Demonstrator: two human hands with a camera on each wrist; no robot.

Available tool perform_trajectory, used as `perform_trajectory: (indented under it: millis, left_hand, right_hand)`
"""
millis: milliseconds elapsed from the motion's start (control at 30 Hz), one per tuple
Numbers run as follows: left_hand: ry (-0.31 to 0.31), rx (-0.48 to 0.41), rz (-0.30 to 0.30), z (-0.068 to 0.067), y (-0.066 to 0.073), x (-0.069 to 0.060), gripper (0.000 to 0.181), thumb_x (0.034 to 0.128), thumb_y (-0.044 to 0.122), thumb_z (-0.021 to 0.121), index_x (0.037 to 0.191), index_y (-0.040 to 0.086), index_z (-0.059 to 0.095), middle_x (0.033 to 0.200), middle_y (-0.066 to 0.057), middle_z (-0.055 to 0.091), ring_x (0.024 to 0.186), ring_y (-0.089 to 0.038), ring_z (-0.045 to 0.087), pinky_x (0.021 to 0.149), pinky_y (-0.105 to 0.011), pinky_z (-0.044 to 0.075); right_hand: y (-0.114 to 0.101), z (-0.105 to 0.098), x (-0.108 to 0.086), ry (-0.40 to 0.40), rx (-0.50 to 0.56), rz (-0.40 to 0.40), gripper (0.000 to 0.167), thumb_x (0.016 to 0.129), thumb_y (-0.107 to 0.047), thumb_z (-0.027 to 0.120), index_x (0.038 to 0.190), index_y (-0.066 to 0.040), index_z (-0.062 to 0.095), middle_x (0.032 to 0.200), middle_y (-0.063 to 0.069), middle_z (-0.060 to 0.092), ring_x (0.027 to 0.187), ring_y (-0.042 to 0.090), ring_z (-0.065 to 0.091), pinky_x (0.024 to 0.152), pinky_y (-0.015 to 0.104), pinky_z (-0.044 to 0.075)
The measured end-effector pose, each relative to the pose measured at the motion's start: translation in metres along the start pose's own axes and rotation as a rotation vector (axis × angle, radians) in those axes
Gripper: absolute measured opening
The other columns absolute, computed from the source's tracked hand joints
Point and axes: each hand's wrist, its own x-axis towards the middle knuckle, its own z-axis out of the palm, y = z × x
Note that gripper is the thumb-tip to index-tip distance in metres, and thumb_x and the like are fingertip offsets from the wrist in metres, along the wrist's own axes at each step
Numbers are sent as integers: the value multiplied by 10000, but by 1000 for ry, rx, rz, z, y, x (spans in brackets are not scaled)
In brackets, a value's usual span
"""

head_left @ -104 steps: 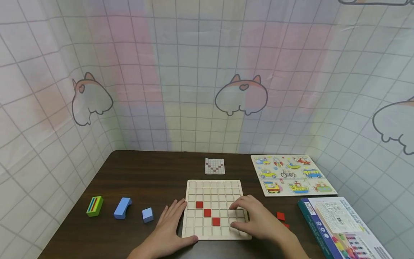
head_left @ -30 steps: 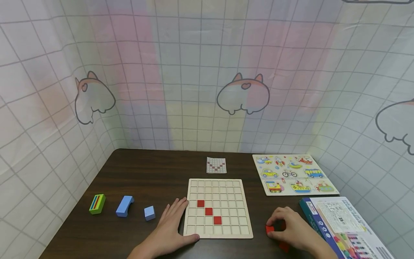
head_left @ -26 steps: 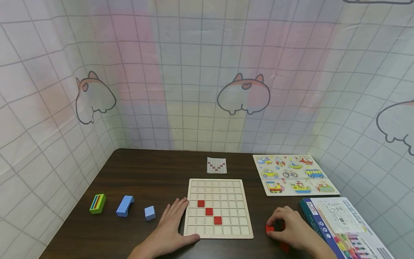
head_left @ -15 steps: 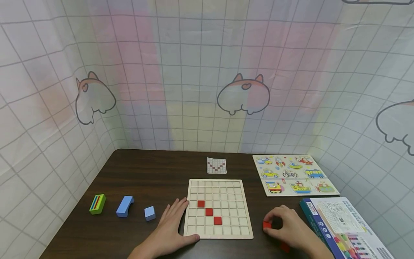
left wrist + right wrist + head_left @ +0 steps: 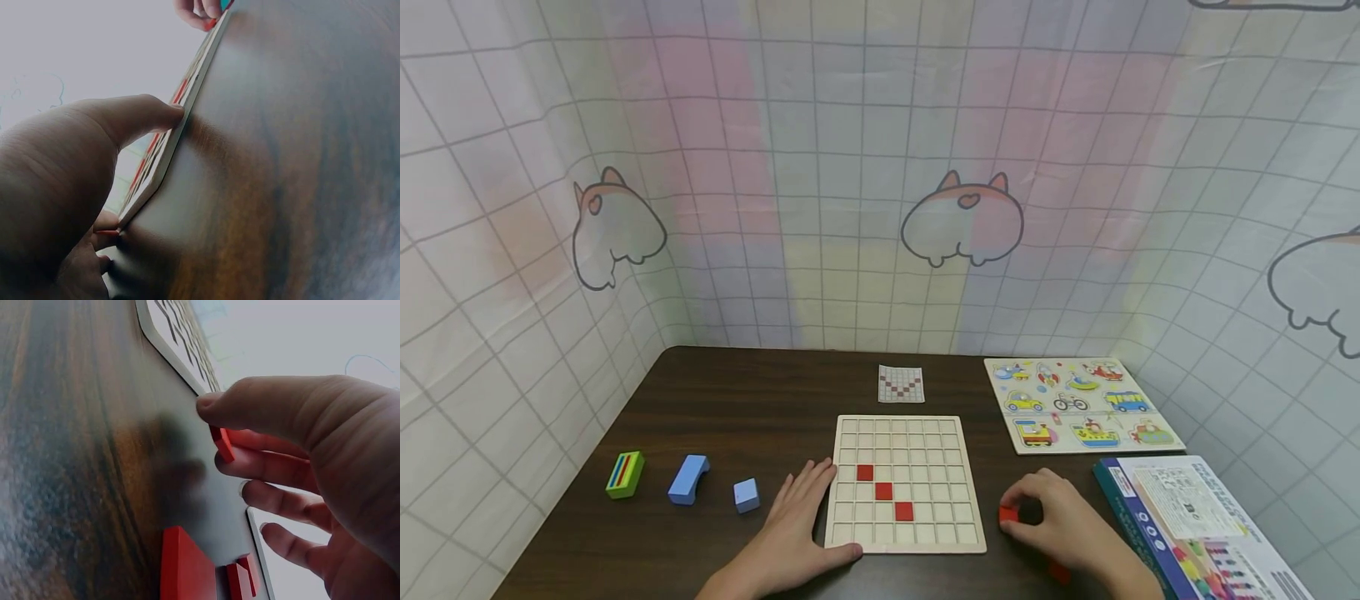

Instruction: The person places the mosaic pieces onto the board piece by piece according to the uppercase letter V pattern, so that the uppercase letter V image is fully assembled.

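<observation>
A pale wooden grid board (image 5: 928, 458) lies mid-table, with three red square tiles (image 5: 883, 491) in its cells in a diagonal line. My left hand (image 5: 786, 533) rests at its left front corner, fingers spread along the side and the thumb on the front edge, as the left wrist view also shows. To the right of the board, my right hand (image 5: 1052, 517) pinches another red tile (image 5: 222, 445) between thumb and fingers, lifted off the table. More loose red tiles (image 5: 187, 569) lie under and behind that hand, partly hidden in the head view.
Behind the board lies a small pattern card (image 5: 901, 384). A picture puzzle board (image 5: 1082, 408) is at the back right, a box (image 5: 1195, 525) in front of it. Left of my left hand stand a blue cube (image 5: 747, 495), a blue arch block (image 5: 688, 479) and a green striped block (image 5: 625, 475).
My right hand went from over the board to the loose tiles, took one, and has since moved slightly left and away from me with it. The left hand stays at the board.
</observation>
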Motion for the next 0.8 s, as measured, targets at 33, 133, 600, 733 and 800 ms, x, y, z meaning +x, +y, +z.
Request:
perform_trajectory:
  millis: [33,133,600,733,800]
  left_hand:
    - [1,0,0,0,0,0,1262,788,799,845,1749,146,352,1818,-56,355,1747,-362,162,1385,-702,102]
    - [3,1,1,0,0,0,1260,789,795,847,1749,144,353,1818,-55,357,1747,-359,164,1387,-696,100]
    - [10,-1,15,-1,2,-1,1258,794,769,862,1745,120,356,1813,-75,365,1744,-367,170,1391,-679,93]
    - [14,7,14,0,2,0,1258,791,770,863,1743,121,361,1810,-73,371,1744,-361,174,1395,-667,92]
    - [16,9,13,0,2,0,1257,788,773,863,1741,122,365,1809,-74,373,1743,-364,178,1394,-670,97]
  right_hand:
    - [0,0,1,3,-1,0,177,898,-385,936,981,-382,780,974,-275,701,976,3,568,854,296,539]
    - [-1,1,4,20,5,-1,173,909,-379,932,997,-375,783,997,-269,709,995,3,576,880,310,557]
    - [-9,9,23,42,13,-53,193,918,-323,931,1031,-357,778,1042,-243,708,1027,17,589,946,343,585]
    - [-15,11,32,29,25,-52,195,914,-331,933,1034,-352,780,1053,-233,712,1034,19,583,958,351,585]
    - [-17,12,37,19,36,-50,198,911,-333,934,1037,-350,782,1057,-225,715,1033,25,578,960,348,582]
